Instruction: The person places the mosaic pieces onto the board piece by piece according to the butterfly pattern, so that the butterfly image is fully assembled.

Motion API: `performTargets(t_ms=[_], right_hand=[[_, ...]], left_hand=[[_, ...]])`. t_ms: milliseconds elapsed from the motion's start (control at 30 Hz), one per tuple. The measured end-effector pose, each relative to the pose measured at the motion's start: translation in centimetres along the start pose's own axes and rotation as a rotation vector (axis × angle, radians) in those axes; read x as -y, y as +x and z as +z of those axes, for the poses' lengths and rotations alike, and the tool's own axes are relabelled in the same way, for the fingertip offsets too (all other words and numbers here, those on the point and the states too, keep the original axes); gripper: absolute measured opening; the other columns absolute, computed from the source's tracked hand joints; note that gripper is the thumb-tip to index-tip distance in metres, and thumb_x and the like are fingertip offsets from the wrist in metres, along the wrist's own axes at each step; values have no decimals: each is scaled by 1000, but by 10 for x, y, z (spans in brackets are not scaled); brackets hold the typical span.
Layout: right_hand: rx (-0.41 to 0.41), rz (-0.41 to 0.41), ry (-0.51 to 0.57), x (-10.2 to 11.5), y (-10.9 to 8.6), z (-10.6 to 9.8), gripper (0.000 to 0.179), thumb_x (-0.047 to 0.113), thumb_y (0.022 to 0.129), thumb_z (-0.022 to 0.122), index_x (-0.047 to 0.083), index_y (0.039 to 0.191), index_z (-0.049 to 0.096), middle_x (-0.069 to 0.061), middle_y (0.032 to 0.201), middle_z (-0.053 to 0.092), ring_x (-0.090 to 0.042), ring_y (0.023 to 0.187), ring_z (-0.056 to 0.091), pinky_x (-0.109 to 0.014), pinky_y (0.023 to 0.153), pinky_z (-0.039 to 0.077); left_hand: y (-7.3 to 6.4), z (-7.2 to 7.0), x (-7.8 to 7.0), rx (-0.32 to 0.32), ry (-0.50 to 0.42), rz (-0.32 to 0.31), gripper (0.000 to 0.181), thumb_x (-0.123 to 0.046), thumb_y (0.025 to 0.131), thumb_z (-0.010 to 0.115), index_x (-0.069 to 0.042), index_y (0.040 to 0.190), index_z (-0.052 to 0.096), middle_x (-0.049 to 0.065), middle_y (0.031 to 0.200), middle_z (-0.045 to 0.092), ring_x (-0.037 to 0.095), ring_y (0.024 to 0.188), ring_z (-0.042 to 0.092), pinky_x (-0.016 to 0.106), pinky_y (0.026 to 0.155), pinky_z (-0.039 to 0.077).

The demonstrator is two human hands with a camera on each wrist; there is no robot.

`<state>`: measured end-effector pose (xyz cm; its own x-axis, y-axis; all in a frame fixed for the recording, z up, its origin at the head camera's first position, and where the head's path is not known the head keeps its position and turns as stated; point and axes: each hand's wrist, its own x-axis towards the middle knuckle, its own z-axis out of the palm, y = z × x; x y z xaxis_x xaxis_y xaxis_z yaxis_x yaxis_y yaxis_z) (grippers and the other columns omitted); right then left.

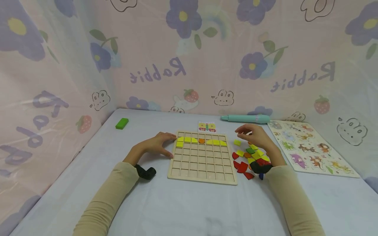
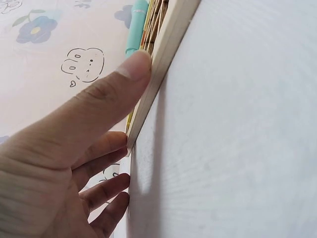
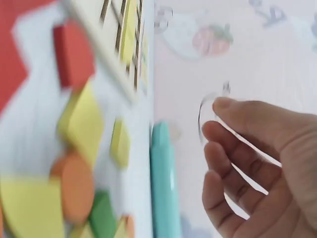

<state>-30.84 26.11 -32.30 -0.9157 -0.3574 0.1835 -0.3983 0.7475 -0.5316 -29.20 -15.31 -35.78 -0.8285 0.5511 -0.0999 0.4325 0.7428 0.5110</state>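
Note:
A wooden grid board (image 1: 202,181) lies flat on the table. Along its far row sit yellow pieces (image 1: 187,140) with an orange round piece (image 1: 201,141) among them, and one yellow square (image 1: 179,144) is in the row below. My left hand (image 1: 157,144) is at the board's left edge, its thumb (image 2: 131,69) against the side. Above the loose pieces, right of the board, hovers my right hand (image 1: 256,135), fingers loosely bent, with nothing visible between them. Below it are red (image 1: 242,167), yellow (image 1: 240,153), green (image 1: 250,150) and orange pieces (image 3: 73,186).
Behind the board lies a small butterfly pattern card (image 1: 207,127). A teal pen-shaped object (image 1: 245,119) is at the back, with an animal picture board (image 1: 313,147) at the right. A green block (image 1: 122,123) lies far left. Printed curtains border the table.

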Motion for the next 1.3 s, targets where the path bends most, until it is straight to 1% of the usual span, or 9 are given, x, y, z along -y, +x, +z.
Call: performTargets(t_ms=[67,200,333,467,567,800,967,1167,1300], right_hand=[[2,45,-4,-10,-3,-2,26,17,89,63,3,111,65,-12,101,64,-27,90,59,-35,69,53],[11,126,-18,-24,-8,-4,28,14,89,63,-1,112,63,-18,105,62,-31,93,55,-36,76,50],[34,247,-35,-34,-13,-5,36,22,89,63,-1,116,59,-23,111,56,-33,95,49,-41,81,45],[52,360,-55,-44,-16,-4,43,32,88,63,1,117,56,-23,109,54,-32,92,48,-39,77,46],[72,402,-74,-50,-16,-3,44,37,88,63,3,115,57,-20,105,54,-29,88,48,-33,71,46],[84,388,-80,-52,-16,0,43,37,88,62,2,112,59,-21,103,56,-26,82,49,-28,64,44],[20,368,-93,-43,-13,0,38,33,87,64,2,109,61,-19,99,59,-26,81,50,-29,65,44],[-116,229,-76,1,4,9,33,29,86,65,1,103,64,-18,94,64,-28,81,56,-34,66,48],[-152,115,-38,38,21,21,29,28,85,66,3,100,67,-15,92,67,-27,82,60,-37,67,49]], left_hand=[[-1,0,-1,0,-5,-7,83,-39,72,78,-12,141,40,3,149,33,26,138,20,49,112,18],[0,0,-1,2,-15,-5,84,-39,72,78,-11,141,40,3,149,32,26,138,19,49,112,18],[1,1,0,1,-13,9,83,-40,73,78,-11,141,40,4,149,33,26,137,20,50,111,19],[1,1,1,-3,-10,9,83,-40,73,78,-12,141,40,4,148,33,26,137,20,50,111,19],[1,1,1,-6,-9,12,83,-40,73,78,-12,141,41,3,148,33,26,137,20,50,111,19],[2,1,2,-3,-12,7,83,-41,72,78,-13,141,41,3,149,33,26,137,20,51,111,19],[1,0,1,1,1,12,83,-40,73,78,-11,141,40,4,149,33,27,137,19,50,111,19],[-2,-2,-2,-2,-7,22,83,-39,73,78,-9,141,40,7,148,33,29,136,21,51,111,19],[1,0,0,-2,-13,17,83,-39,73,78,-11,141,40,5,149,33,27,137,20,50,111,19]])
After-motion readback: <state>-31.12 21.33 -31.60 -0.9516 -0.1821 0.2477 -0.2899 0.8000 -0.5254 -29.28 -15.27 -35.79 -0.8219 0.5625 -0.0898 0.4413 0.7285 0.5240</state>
